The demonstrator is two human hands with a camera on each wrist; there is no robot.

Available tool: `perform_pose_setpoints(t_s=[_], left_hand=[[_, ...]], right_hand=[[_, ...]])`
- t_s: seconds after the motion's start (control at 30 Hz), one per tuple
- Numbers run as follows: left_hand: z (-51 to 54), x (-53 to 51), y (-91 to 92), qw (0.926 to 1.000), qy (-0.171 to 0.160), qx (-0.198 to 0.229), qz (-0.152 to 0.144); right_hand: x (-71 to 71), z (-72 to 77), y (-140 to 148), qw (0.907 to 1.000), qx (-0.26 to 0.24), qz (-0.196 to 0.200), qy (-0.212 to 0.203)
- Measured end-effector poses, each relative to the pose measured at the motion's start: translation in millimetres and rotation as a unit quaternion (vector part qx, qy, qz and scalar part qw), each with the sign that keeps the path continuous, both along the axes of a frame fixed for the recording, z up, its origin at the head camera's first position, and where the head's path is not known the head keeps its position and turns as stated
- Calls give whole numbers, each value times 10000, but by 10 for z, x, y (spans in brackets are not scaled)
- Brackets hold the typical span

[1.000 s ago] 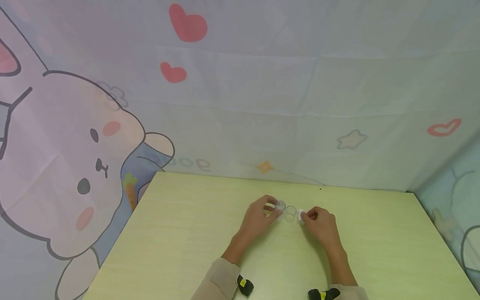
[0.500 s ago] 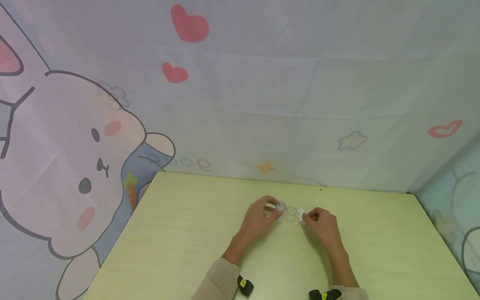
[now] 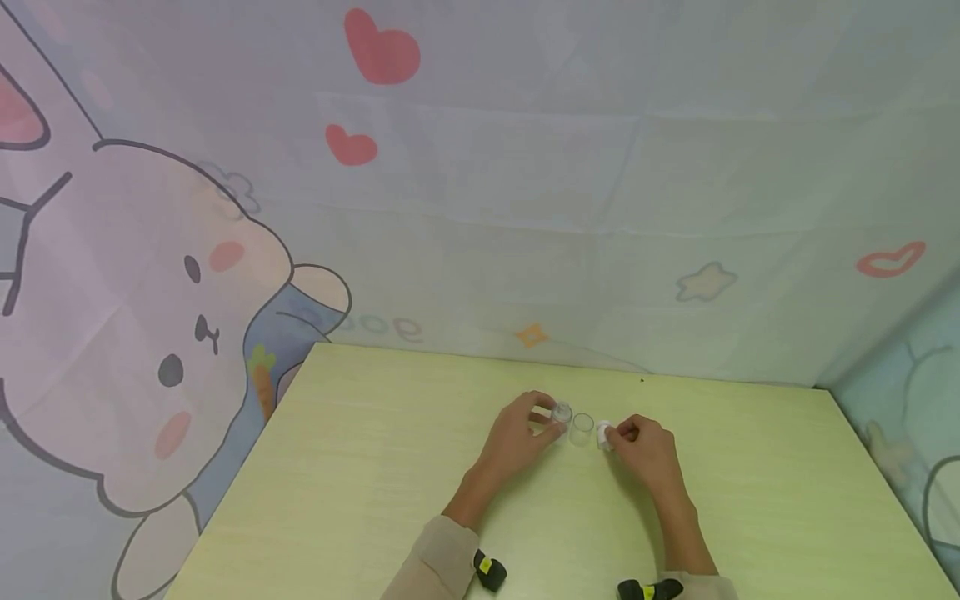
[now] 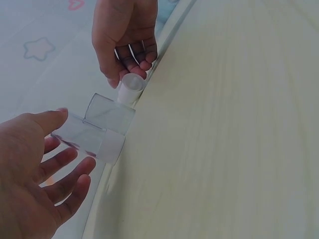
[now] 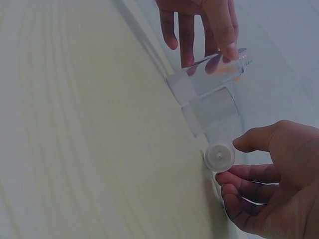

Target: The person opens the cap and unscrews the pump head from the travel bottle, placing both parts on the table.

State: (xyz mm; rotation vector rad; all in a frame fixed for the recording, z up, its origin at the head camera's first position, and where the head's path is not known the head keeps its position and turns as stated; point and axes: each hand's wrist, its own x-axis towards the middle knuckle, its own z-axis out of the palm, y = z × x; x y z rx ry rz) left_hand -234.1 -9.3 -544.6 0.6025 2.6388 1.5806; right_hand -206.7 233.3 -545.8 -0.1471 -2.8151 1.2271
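My left hand grips a clear bottle between thumb and fingers. The bottle stands upright on the table; its threaded neck is bare in the right wrist view. Right beside it stands a clear, open-topped cylinder, which neither hand holds. To the right of that, my right hand pinches a small white cap between thumb and fingertips. In the right wrist view the round face of the cap shows a small point at its centre. Whether the cap rests on the table is hard to tell.
The pale yellow-green table reaches out on both sides of the hands. Behind it hangs a cloth backdrop with printed hearts and a rabbit. Black straps with yellow marks are on the wrists.
Both hands keep their hold on the bottle and the cap and have hardly moved. The head view has shifted very slightly.
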Motion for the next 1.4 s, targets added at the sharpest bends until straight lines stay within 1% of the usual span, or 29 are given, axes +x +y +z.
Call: perform_pose_setpoints(t_s=[0.23, 0.5, 0.67, 0.93, 1.17, 1.4], left_hand=[[1, 4, 1, 9997, 208, -97, 26], [16, -3, 13, 9984, 366, -386, 208], [24, -10, 9, 9978, 454, -413, 256], [14, -21, -7, 9977, 436, -431, 272], [1, -32, -2, 9978, 427, -428, 262], [-1, -43, -5, 9976, 477, -457, 225]], right_hand=[[3, -10, 11, 10000, 1, -46, -27], [-17, -46, 57, 9999, 34, -130, 86], [0, -30, 68, 9998, 11, -182, 111], [13, 26, 65, 9997, 47, -192, 114], [7, 38, 70, 9997, 72, -187, 141], [3, 47, 65, 9998, 61, -85, 164]])
